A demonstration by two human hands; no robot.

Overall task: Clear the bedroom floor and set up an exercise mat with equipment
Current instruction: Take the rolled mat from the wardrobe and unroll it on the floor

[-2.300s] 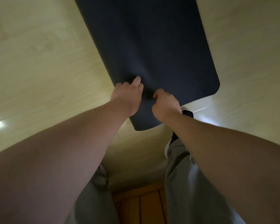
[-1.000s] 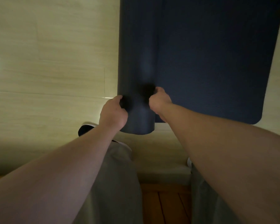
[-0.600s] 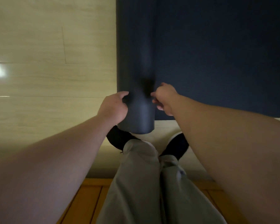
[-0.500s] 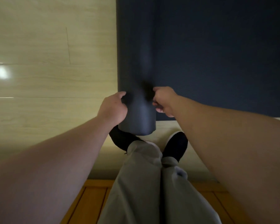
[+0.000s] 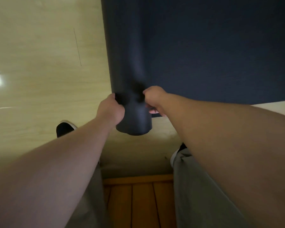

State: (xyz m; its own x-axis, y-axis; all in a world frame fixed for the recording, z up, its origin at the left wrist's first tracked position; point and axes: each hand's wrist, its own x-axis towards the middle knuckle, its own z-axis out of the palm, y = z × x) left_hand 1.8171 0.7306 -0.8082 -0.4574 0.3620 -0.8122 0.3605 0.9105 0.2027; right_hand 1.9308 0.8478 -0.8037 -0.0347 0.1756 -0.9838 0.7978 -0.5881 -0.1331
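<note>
At the bottom centre lie orange wooden slats (image 5: 138, 203) between grey trouser legs (image 5: 196, 195). A black shoe (image 5: 63, 128) shows at lower left. Mid-frame, the left hand (image 5: 111, 111) and right hand (image 5: 155, 99) curl round the rolled end (image 5: 135, 119) of the dark blue mat (image 5: 212, 55), whose flat part spreads over the pale floor (image 5: 39, 63) toward the upper right

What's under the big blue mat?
The mat lies on the pale wooden floor, which shows beside it. Whatever sits right beneath the mat is covered, so I cannot tell.
</note>
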